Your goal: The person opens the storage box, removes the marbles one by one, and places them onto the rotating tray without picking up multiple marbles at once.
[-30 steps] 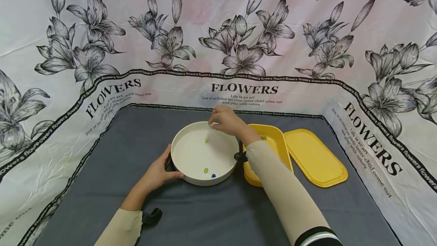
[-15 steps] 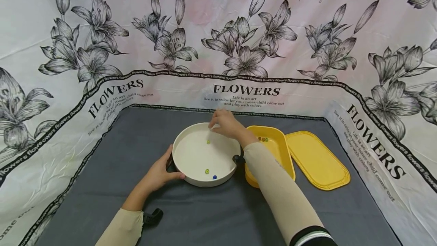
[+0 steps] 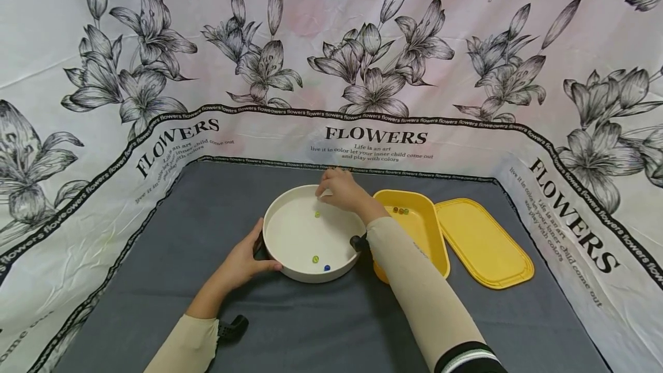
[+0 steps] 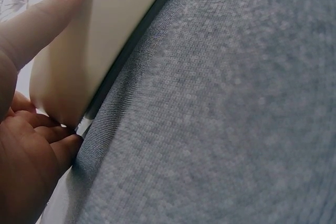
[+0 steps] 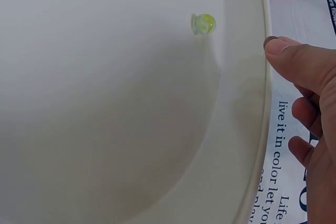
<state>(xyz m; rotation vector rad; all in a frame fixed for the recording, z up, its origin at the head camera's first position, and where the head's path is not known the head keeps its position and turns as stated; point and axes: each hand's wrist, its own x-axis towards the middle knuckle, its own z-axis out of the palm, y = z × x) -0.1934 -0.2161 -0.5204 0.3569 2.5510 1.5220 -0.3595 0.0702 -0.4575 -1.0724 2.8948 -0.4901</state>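
Note:
A round white dish (image 3: 297, 223) with a low wall stands mid-table, holding two yellow-green marbles (image 3: 315, 259) and a blue marble (image 3: 327, 268). My left hand (image 3: 240, 266) grips its near left side, thumb (image 4: 44, 19) against the outer wall and fingers curled by the bottom edge. At the far rim, my right hand (image 3: 344, 190) pinches the dish edge between thumb (image 5: 294, 59) and index finger, the other fingers curled outside it. In the right wrist view, one yellow-green marble (image 5: 203, 24) lies inside, close to that rim.
Right of the dish sits a yellow box (image 3: 414, 229) with several marbles (image 3: 401, 210) at its far end, partly behind the right sleeve (image 3: 419, 286). Its yellow lid (image 3: 484, 243) lies flat beside it. Flower-printed fabric (image 3: 373, 62) rises behind the grey cloth (image 3: 305, 327).
The right forearm has shifted slightly left, so more marbles show in the yellow box. Both hands stay at the dish, and its marbles keep their places. The head view has moved a little.

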